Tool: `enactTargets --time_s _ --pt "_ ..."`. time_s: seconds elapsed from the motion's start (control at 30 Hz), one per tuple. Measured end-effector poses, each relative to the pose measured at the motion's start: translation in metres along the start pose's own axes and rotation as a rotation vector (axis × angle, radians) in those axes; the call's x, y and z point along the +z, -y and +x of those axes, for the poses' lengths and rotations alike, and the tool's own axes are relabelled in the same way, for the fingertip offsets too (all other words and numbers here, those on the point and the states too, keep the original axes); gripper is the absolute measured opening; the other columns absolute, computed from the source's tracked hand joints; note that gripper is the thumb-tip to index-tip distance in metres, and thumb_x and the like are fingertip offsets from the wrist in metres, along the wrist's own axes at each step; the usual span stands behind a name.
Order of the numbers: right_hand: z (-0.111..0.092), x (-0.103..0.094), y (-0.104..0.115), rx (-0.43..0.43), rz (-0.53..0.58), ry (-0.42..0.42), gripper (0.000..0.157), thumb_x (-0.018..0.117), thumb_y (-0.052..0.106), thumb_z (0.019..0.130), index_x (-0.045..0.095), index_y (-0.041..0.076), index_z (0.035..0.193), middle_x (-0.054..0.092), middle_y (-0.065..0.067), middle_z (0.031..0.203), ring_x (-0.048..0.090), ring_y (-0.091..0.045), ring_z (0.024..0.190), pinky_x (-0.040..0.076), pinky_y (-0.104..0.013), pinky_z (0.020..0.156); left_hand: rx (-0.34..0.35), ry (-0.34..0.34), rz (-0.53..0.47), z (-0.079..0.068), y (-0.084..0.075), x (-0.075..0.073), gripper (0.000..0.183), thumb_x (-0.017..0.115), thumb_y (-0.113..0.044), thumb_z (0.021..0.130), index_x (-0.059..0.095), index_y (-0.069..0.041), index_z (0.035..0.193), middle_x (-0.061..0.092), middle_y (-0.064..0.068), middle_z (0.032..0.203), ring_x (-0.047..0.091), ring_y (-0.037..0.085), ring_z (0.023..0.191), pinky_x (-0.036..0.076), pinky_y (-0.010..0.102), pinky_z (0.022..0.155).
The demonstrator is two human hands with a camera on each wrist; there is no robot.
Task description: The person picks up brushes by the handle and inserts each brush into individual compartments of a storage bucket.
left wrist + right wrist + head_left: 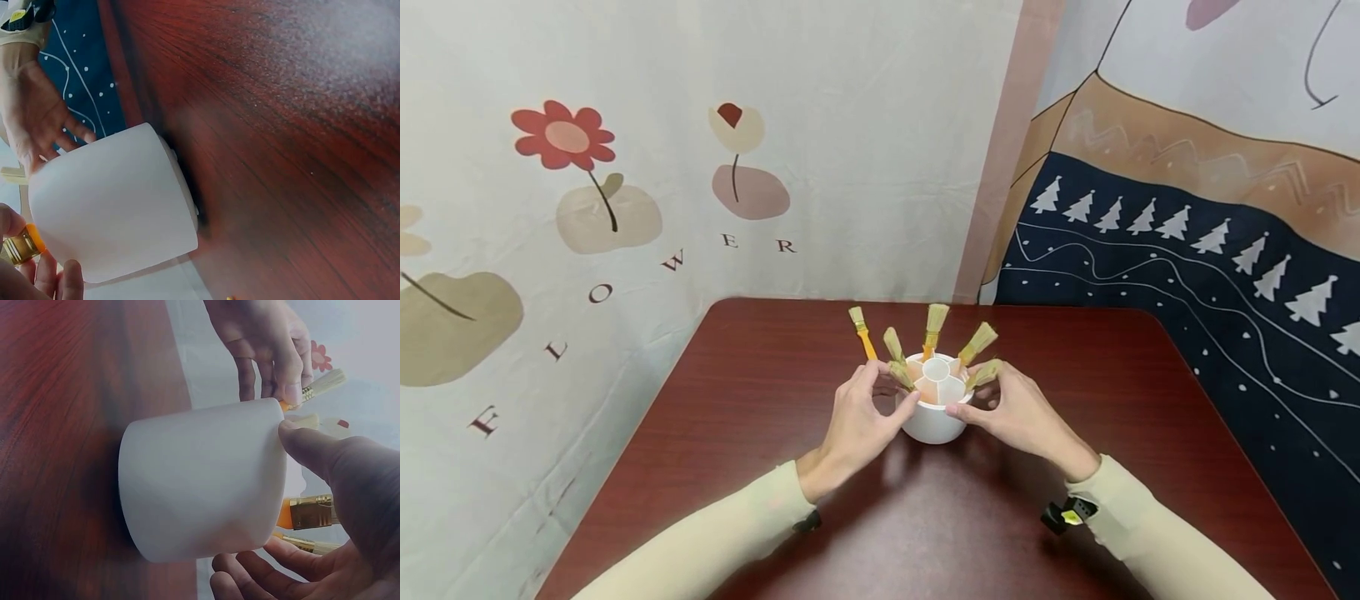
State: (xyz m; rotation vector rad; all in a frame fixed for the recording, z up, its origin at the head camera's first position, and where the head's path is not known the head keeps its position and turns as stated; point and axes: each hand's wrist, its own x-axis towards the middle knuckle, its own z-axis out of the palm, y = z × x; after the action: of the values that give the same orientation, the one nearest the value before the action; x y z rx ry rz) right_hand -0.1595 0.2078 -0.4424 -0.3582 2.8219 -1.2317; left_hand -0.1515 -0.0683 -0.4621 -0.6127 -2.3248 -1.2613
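A white round holder (934,427) with a ring in its middle and divided compartments stands on the table. Several paintbrushes (937,319) with pale bristles lean outward from it, bristles up. My left hand (859,417) holds its left side, thumb at the rim beside a brush (324,384). From the right, my right hand (1026,414) grips the holder, thumb on the near rim and fingers round the far side, as the right wrist view shows. Another orange-handled paintbrush (859,321) shows beyond my left hand, which hides its lower end.
The dark red-brown wooden table (917,533) has rounded far corners. Behind it hangs a pale cloth (865,150) with printed flowers and letters. A dark blue cloth (1195,308) with white trees hangs at the right.
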Motion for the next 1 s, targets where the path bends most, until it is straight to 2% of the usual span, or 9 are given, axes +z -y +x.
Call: enactTargets --time_s 0.47,0.67,0.8,1.0 --pt "-0.004 0.003 0.001 -0.014 -0.009 -0.02 0.069 0.097 0.052 0.095 0.069 0.008 0.14 0.078 -0.011 0.133 0.08 -0.021 0.112 0.07 -0.043 0.096 0.009 0.003 -0.008 -0.007 -0.003 -0.002 0.03 0.094 -0.012 0.098 0.072 -0.008 0.119 0.08 0.009 0.111 0.084 0.023 0.107 0.073 0.041 0.09" --pt "-0.004 0.004 0.001 -0.023 -0.005 -0.033 0.066 0.098 0.049 0.095 0.07 0.009 0.139 0.079 -0.01 0.129 0.081 -0.02 0.111 0.069 -0.049 0.099 0.009 0.018 -0.051 -0.007 -0.001 -0.004 0.036 0.094 -0.009 0.096 0.072 -0.003 0.125 0.077 0.013 0.116 0.086 0.029 0.108 0.074 0.049 0.091" --pt "-0.005 0.004 0.001 -0.034 -0.001 -0.035 0.067 0.098 0.05 0.095 0.069 0.009 0.14 0.078 -0.011 0.131 0.08 -0.021 0.111 0.07 -0.051 0.099 0.038 0.016 -0.041 -0.006 -0.001 -0.007 0.039 0.095 -0.01 0.095 0.072 -0.004 0.126 0.077 0.014 0.118 0.086 0.03 0.109 0.074 0.05 0.091" --pt "-0.006 0.003 -0.001 -0.033 0.009 -0.027 0.069 0.098 0.05 0.095 0.067 0.01 0.142 0.077 -0.012 0.136 0.08 -0.023 0.114 0.071 -0.053 0.099 0.082 0.024 0.002 -0.004 0.004 -0.014 0.043 0.096 -0.015 0.094 0.072 -0.007 0.129 0.078 0.012 0.119 0.084 0.027 0.105 0.073 0.043 0.09"
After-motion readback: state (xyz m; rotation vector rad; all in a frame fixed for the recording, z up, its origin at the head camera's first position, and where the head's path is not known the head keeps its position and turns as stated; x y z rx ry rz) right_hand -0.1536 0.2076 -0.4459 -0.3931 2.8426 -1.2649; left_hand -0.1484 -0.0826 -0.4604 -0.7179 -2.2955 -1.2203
